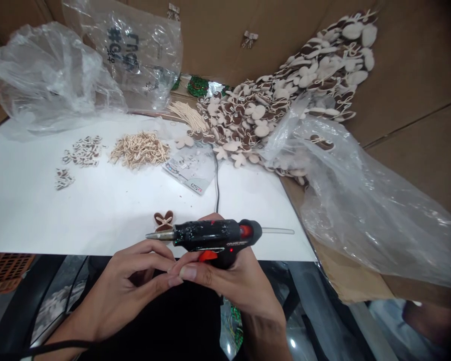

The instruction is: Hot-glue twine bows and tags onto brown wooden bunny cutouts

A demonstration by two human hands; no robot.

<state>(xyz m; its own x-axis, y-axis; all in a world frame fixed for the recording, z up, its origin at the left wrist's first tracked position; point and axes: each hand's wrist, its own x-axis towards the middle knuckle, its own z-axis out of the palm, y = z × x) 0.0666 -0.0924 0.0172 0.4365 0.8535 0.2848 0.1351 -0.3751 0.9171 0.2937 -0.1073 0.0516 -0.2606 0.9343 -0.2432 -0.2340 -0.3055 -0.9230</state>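
Observation:
A black hot glue gun [206,235] with an orange trigger lies across my right hand [229,281], its metal nozzle pointing left. A clear glue stick [278,230] sticks out of its back end. My right thumb and a fingertip meet the fingertips of my left hand [139,276] just below the gun. The left fingers are pinched together; whatever they hold is too small or hidden to make out. Just beyond the nozzle, on the white table [108,220], rests a brown heart-shaped felt piece [163,219] with a pale bow on it.
Pale string bows [139,149] and small brown-and-white pieces [83,151] lie in piles at the back left. A large heap of felt pieces [259,105] rises at the right. Plastic bags [368,195] and cardboard walls [218,50] border the table. A cable [217,185] crosses it.

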